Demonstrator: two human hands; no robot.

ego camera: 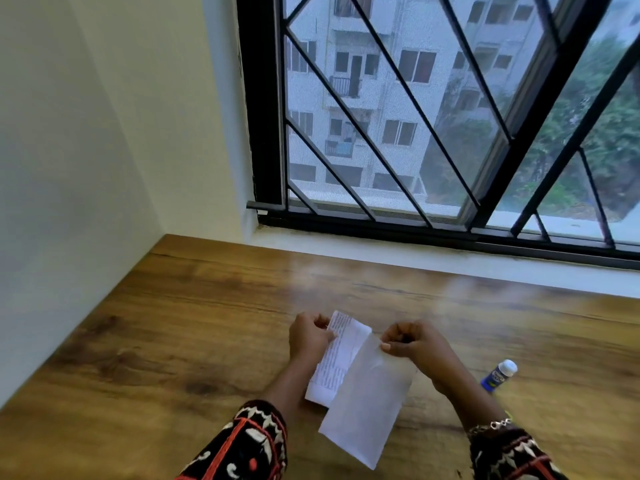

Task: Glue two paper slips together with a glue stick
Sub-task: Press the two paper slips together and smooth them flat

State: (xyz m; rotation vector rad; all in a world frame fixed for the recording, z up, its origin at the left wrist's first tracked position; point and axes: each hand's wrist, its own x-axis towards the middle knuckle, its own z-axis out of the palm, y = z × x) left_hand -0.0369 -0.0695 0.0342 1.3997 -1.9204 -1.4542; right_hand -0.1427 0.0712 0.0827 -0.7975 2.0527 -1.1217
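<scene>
Left hand [311, 336] pinches the printed slip [337, 355], right hand [412, 341] pinches the plain slip [367, 410] overlapping it low over the surface [173, 323], capped glue stick [498, 373] lying aside at right, so probably joining now, pressing left.

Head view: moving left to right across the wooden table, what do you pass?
Left hand → printed slip → blank slip → right hand → glue stick.

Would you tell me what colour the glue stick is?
The glue stick has a blue body and white cap; head view.
</scene>
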